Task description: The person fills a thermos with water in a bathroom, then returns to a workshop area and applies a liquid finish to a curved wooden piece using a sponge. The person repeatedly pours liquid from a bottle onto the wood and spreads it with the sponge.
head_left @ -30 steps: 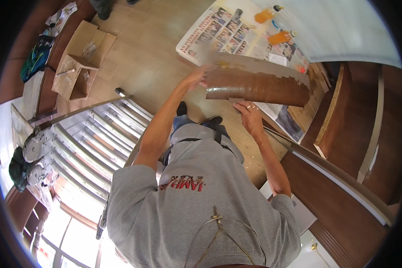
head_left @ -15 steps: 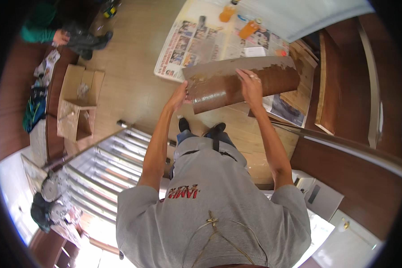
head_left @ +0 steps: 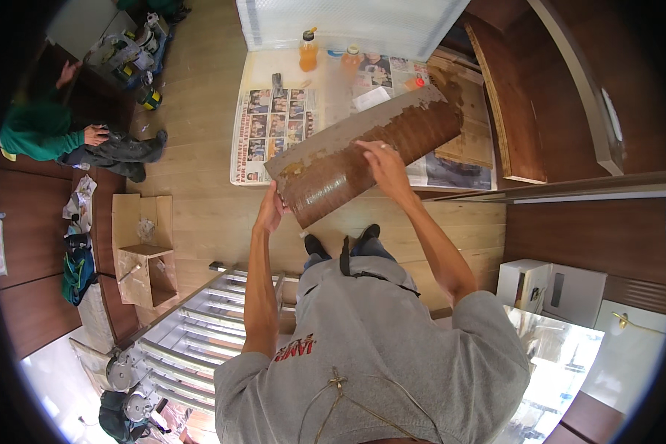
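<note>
A curved sheet [head_left: 377, 148] that looks like veneer or laminate slants across in front of me, above the near edge of a newspaper-covered table. Its far strip is dull grey; the near part is brown, wet and glossy, with a ragged border and yellowish smears toward the left. My left hand [head_left: 272, 209] grips the sheet's left end, thumb on top. My right hand [head_left: 383, 166] is over the middle, its fingertips drawn together at the edge of the glossy area. Whatever those fingers pinch, if anything, is too small to make out.
On the table [head_left: 238, 159] stand orange-filled bottles [head_left: 308, 55]. A wooden board [head_left: 499, 103] rises at the right. At left are a cardboard box [head_left: 144, 259], a metal ladder [head_left: 214, 311] and a green-sleeved person [head_left: 52, 137]. A bubble-wrapped panel [head_left: 348, 26] stands behind.
My view has turned, so the table and sheet appear farther left. The sheet now slants more steeply. My right hand has come nearer along it; my left keeps its hold.
</note>
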`<state>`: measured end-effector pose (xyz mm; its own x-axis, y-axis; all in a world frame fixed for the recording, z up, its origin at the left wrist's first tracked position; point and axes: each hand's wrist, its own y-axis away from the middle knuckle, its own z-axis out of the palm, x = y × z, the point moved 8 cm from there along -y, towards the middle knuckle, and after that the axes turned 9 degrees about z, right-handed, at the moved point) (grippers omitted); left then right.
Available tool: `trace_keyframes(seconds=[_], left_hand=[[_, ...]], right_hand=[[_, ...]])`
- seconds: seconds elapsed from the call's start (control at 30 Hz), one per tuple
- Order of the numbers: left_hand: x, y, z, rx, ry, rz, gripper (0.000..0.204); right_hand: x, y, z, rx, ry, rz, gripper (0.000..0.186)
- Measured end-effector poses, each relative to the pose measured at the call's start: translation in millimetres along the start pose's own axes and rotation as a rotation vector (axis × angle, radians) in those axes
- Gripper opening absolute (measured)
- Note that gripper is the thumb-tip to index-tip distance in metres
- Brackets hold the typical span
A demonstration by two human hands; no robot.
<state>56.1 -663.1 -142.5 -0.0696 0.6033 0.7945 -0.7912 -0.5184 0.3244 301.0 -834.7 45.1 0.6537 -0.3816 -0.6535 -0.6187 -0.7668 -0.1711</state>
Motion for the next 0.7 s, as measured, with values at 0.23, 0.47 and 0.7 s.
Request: trace_keyframes(seconds=[0.23, 0.47, 0.7], left_hand=[[62, 18, 49, 0.032, -0.022, 0.172, 0.069], [68, 31, 52, 0.305, -0.313, 0.348, 0.046], [68, 64, 121, 0.373, -0.122, 0.497, 0.051]], right_hand=[[25, 45, -93, 0.157, -0.406, 0.312, 0.035], [99, 58, -157, 0.335, -0.474, 0.538, 0.037], [85, 7, -196, 0.253, -0.728, 0.144, 0.047]])
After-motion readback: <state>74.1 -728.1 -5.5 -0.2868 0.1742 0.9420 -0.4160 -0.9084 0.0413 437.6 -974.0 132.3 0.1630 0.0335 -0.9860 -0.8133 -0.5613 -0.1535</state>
